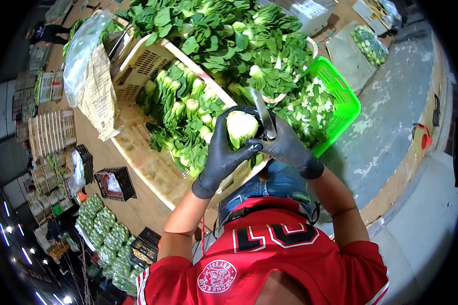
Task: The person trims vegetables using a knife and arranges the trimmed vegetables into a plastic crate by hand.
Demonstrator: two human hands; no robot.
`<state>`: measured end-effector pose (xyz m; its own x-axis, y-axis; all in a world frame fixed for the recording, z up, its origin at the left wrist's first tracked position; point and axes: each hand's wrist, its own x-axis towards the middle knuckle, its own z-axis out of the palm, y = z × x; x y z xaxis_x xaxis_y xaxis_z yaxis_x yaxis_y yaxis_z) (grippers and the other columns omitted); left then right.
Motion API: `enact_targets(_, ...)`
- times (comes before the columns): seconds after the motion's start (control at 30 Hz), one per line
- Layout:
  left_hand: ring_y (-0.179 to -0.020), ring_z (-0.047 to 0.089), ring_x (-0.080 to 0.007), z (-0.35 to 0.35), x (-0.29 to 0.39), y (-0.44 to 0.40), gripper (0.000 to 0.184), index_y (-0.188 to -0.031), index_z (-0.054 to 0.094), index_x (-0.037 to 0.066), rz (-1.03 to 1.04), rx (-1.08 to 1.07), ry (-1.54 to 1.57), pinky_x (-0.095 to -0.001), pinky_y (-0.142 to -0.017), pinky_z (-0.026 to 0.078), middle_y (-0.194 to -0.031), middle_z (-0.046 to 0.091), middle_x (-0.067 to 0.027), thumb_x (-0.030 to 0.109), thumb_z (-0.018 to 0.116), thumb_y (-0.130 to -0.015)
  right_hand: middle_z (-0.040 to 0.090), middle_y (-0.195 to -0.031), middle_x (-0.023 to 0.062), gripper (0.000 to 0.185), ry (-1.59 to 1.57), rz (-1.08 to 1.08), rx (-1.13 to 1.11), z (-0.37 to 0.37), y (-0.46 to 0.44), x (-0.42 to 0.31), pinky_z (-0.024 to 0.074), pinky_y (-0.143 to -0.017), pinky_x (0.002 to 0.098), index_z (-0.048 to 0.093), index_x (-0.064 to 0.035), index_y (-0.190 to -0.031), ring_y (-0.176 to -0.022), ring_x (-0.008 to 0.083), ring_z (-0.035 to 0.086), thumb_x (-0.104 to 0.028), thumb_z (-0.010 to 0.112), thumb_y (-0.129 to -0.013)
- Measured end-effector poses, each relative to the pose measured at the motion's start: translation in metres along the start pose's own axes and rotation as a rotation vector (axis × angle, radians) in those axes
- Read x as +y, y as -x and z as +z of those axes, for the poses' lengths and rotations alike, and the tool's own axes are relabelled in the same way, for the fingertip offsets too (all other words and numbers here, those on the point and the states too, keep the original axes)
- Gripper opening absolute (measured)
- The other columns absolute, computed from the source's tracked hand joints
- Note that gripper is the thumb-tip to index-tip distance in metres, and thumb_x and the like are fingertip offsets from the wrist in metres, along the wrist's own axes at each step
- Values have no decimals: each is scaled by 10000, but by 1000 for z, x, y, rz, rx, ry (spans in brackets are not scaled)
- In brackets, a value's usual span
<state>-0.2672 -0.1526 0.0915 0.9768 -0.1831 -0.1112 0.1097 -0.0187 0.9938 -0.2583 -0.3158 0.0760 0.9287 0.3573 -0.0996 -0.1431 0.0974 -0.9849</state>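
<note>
My left hand, in a black glove, is wrapped round a head of bok choy, its pale base turned up toward me. In my right hand, also gloved in black, is a knife with its blade pointing away from me, close beside the bok choy. The thumbs of both hands meet just under the base. Below and left of my hands, several bok choy heads lie in a cream plastic crate. On the right, leaf trimmings fill part of a bright green basket.
A large heap of leafy bok choy rises beyond the crate. Plastic sheeting and a woven sack hang over the crate's left side. Bagged greens and a black crate stand lower left. Another person is far upper left.
</note>
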Motion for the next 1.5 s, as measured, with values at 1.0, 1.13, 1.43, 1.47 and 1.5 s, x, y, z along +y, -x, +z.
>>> enact_targets(1.0, -864, 551, -133, -14, -77, -45, 219, -1032, 566, 60, -349, -330, 131, -293, -816, 444, -924, 599, -43, 133, 549, -826, 587, -1026, 58, 479, 122, 238, -388, -107, -10, 41, 413, -862, 337, 545, -31, -1117, -945, 162, 530, -316, 660, -751)
enact_targets(1.13, -1122, 469, -292, -65, -124, -16, 580, -1232, 436, 6, 148, 82, -422, -357, -955, 365, -1190, 498, -185, 206, 684, -747, 583, -1030, 68, 417, -364, 495, 66, -68, -111, 36, 406, -905, 339, 509, -37, -1163, -973, 195, 549, -281, 580, -832)
enact_targets(1.43, -1005, 477, -395, -285, -312, 123, 610, -1195, 393, -74, -441, 796, -932, -418, -881, 394, -1111, 486, -273, 132, 665, -689, 570, -1054, 77, 343, -101, -49, -159, -5, -419, 9, 478, -749, 290, 447, -41, -1243, -869, 152, 547, -208, 367, -954)
enact_targets(1.47, -999, 471, -404, -297, -306, 116, 616, -1204, 377, -79, -421, 811, -984, -422, -882, 391, -1106, 480, -277, 122, 654, -692, 570, -1034, 70, 339, 52, -147, -106, 39, -383, 0, 479, -725, 256, 446, -31, -1242, -847, 131, 547, -187, 363, -953)
enact_targets(1.5, -1028, 457, -406, -309, -300, 104, 603, -1214, 366, -77, -403, 794, -951, -417, -889, 387, -1173, 447, -274, 95, 634, -702, 571, -945, 50, 343, 158, -192, -188, 51, -354, 6, 447, -641, 206, 493, -5, -1163, -776, 102, 534, -249, 411, -937)
